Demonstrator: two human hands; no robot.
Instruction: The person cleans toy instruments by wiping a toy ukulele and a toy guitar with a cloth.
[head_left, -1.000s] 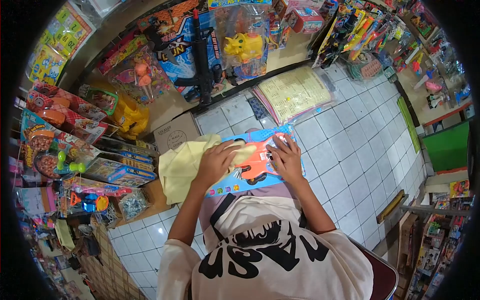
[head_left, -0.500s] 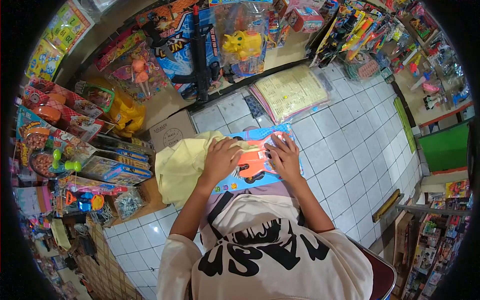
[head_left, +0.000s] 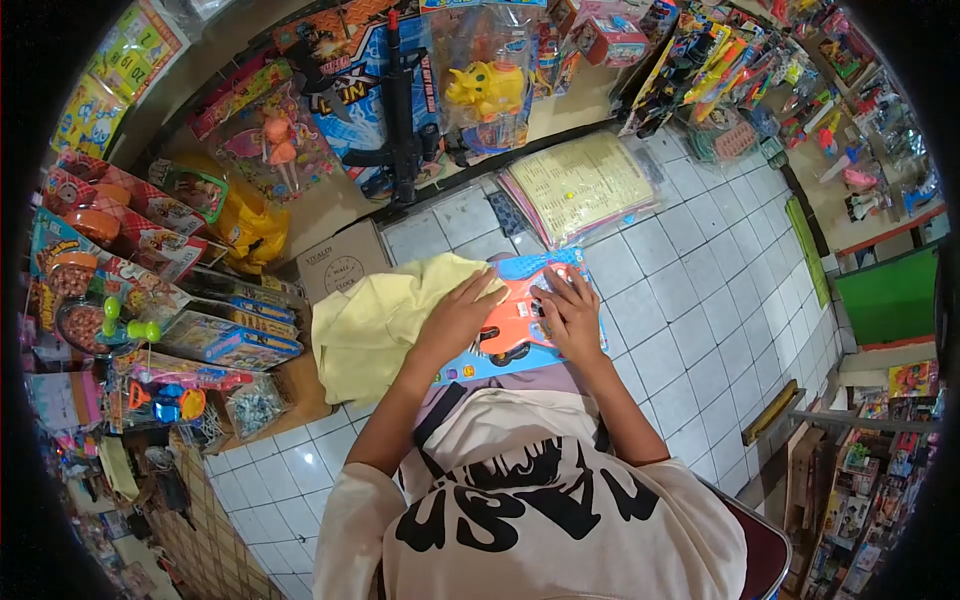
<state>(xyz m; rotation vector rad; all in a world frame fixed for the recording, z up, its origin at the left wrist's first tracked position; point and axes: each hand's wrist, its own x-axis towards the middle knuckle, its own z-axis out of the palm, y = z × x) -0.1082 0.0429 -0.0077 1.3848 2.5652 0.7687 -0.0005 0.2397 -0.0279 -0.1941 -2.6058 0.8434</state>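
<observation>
My left hand [head_left: 458, 318] lies with outstretched fingers on a pale yellow cloth [head_left: 372, 322], whose edge reaches the orange toy. Beside it, my right hand [head_left: 570, 312] rests with fingers spread over the upper right of the toy. The orange guitar-shaped toy [head_left: 510, 312] is packed on a blue printed card [head_left: 520, 266], which sits across my lap. Cloth and left hand hide the left part of the card. The cloth spreads loosely to the left, over the edge of a brown cardboard box.
A brown wall clock box [head_left: 345, 258] stands behind the cloth. A stack of printed sheets in plastic [head_left: 585, 185] lies on the white tiled floor [head_left: 690, 300]. Packaged toys [head_left: 235, 335] crowd the left side, and a black toy rifle [head_left: 400, 120] leans against the wall ahead.
My left hand has slid a little to the right and its fingers have flattened. The strip of cloth across the toy no longer shows. My right hand stays almost in place.
</observation>
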